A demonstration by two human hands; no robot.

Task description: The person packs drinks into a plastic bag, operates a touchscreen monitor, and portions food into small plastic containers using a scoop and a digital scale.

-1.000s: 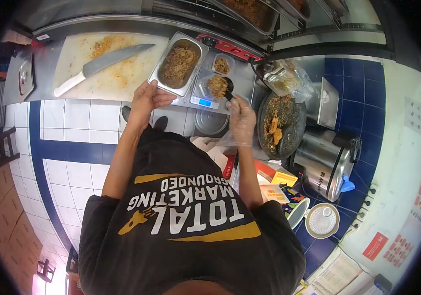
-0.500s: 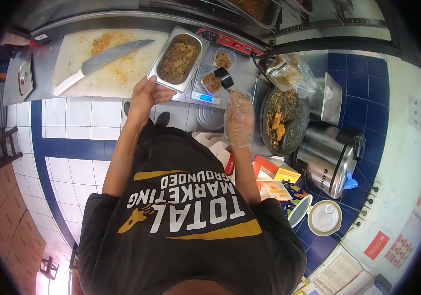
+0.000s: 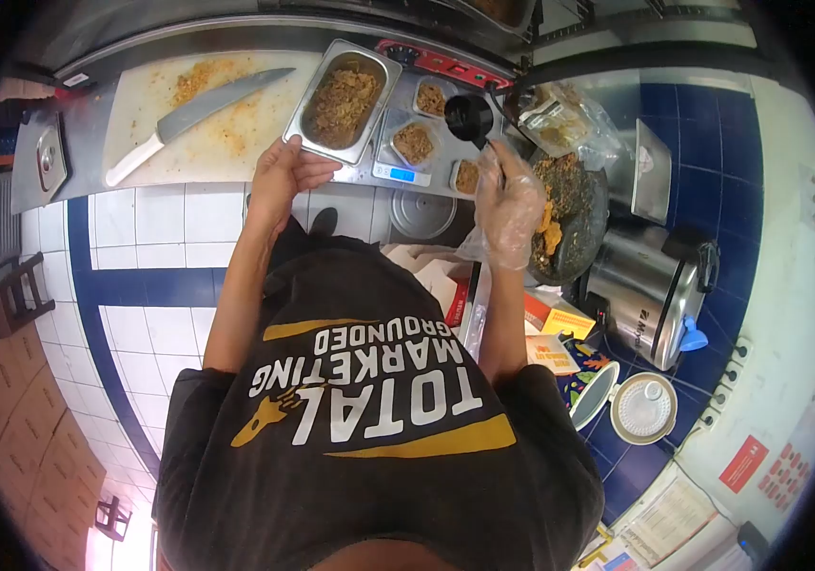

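My left hand (image 3: 281, 186), bare, grips the near left corner of a steel food pan (image 3: 383, 59), thumb on the rim. Brown shredded food (image 3: 343, 105) lies inside the pan. My right hand (image 3: 509, 211), in a clear plastic glove, is closed around the handle of a black measuring scoop (image 3: 469, 117). To the left of that hand, a small cup of brown food (image 3: 414, 143) sits on a digital kitchen scale (image 3: 381, 160) with a lit blue display. Another filled cup (image 3: 430, 97) stands behind it, and a third cup (image 3: 465, 176) is near my right wrist, partly hidden.
A large knife (image 3: 212, 109) lies on a stained white cutting board (image 3: 136, 105) at left. To the right are a dark stone mortar (image 3: 590, 214) with orange-brown food, plastic bags (image 3: 569, 119), a steel rice cooker (image 3: 645, 300) and a steel lid (image 3: 652, 171).
My right hand has moved right with the scoop, from over the cup on the scale to beside it. That cup and a third one now show more fully. My left hand stays on the pan.
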